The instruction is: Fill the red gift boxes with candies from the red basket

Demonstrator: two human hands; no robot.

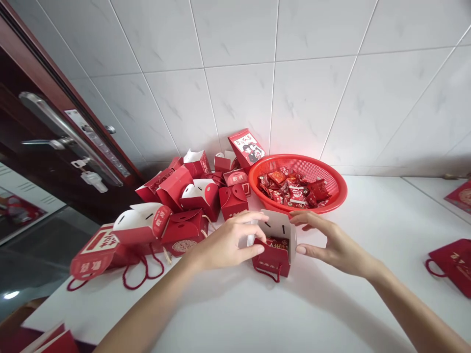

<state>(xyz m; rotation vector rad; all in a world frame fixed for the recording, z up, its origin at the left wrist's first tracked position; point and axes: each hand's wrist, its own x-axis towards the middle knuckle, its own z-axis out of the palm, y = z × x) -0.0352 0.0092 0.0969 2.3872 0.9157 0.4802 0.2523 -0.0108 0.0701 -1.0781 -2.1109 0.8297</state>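
A small red paper gift box (271, 262) stands with its top flaps up and a red cord handle hanging at its front. Red wrapped sweets (278, 242) show inside it. My left hand (235, 239) is at the box's left side, thumb by the front flap and fingers curved over the opening, spread apart. On the other side, my right hand (333, 241) has its thumb beside the right flap and its fingertips near the back flap, also apart. Whether the fingertips press on the card, I cannot tell. Behind the box, a red plastic basket (340, 191) holds many wrapped sweets (294, 189).
Several red gift boxes (200, 196) crowd the white table (368, 211) at left, some with flaps up. A picture box (248, 147) leans against the tiled wall (235, 103). Another red box (454, 264) lies at the right edge. A door with keys (93, 181) stands at left.
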